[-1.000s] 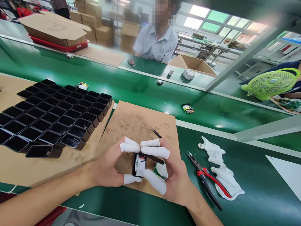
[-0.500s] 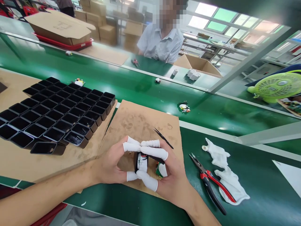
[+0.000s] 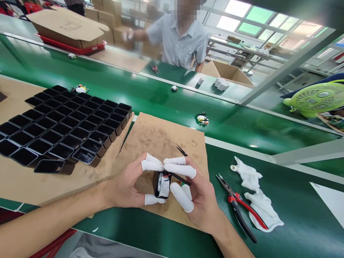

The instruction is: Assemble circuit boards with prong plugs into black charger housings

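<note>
My left hand (image 3: 126, 181) is closed around a small open-topped black plastic case (image 3: 155, 184), thumb below and fingers above. Inside the case sits a part covered in white filler (image 3: 163, 186), with a bit of red at its upper end. My right hand (image 3: 197, 190) has two fingers at the case's upper edge, touching my left fingertips. A dark narrow strip (image 3: 180, 178) runs under those fingers toward the palm; its kind is unclear. The right thumb stands off the case. White finger cots cover the fingertips. Behind my right hand, a small circuit board (image 3: 187, 190) is partly hidden.
Tweezers (image 3: 181, 150) lie on the cardboard sheet (image 3: 161, 132). Rows of black cases (image 3: 64, 122) stand at left. Red-handled pliers (image 3: 236, 204) and white cloths (image 3: 264, 208) are at right. Circuit boards (image 3: 202, 119) sit on the green belt (image 3: 150, 96). A person (image 3: 182, 43) is across.
My right thumb has come off the case's lower edge and moved right. Boards on the belt have shifted left. The person across has stretched an arm out to the left.
</note>
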{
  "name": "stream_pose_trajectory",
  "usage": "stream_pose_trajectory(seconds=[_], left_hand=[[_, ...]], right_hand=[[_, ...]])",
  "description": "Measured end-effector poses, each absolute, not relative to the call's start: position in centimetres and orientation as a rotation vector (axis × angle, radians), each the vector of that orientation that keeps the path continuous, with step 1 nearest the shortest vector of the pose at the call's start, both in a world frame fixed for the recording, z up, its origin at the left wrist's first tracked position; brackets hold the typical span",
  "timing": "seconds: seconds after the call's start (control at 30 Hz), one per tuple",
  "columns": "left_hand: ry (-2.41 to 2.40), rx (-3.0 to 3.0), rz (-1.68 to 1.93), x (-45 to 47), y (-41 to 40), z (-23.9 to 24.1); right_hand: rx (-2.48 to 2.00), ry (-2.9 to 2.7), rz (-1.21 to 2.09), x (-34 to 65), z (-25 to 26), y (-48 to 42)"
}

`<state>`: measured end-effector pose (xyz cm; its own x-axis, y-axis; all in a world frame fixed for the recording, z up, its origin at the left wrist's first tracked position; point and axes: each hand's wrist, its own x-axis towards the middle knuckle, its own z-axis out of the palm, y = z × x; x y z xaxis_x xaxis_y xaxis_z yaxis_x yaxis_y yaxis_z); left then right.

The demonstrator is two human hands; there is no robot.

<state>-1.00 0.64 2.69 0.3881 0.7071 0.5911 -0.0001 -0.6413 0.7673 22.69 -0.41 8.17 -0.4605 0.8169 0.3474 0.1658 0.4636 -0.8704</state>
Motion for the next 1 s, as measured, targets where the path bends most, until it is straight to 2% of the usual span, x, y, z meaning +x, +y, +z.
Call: stream_pose_trajectory(seconds=[0.43, 0.53, 0.7, 0.77, 0.87, 1.0], left_hand=[[0.601, 1.907, 1.328, -0.9, 0.9, 2.3], [0.658, 1.852, 1.334, -1.0, 0.8, 2.2], [0.769, 1.841, 1.420, -0.7, 1.0, 2.2], [0.853, 1.825, 1.456, -0.5, 1.0, 2.3], [0.980, 1.825, 1.472, -0.4, 1.0, 2.5], [1.048, 1.832, 1.495, -0.5, 1.0, 2.6]], right_hand=[[-0.875, -1.971, 0.928, 23.4, 7.3, -0.6], [-0.872, -1.915, 0.653, 23.4, 7.1, -0.6], [-0.734, -1.951, -0.043, 23.3, 7.4, -0.6], [-0.686, -2.005, -0.173, 23.3, 7.3, -0.6], [-0.715, -2.097, -0.146, 23.0, 6.6, -0.4], [-0.765, -2.187, 0.046, 22.3, 5.6, -0.3]])
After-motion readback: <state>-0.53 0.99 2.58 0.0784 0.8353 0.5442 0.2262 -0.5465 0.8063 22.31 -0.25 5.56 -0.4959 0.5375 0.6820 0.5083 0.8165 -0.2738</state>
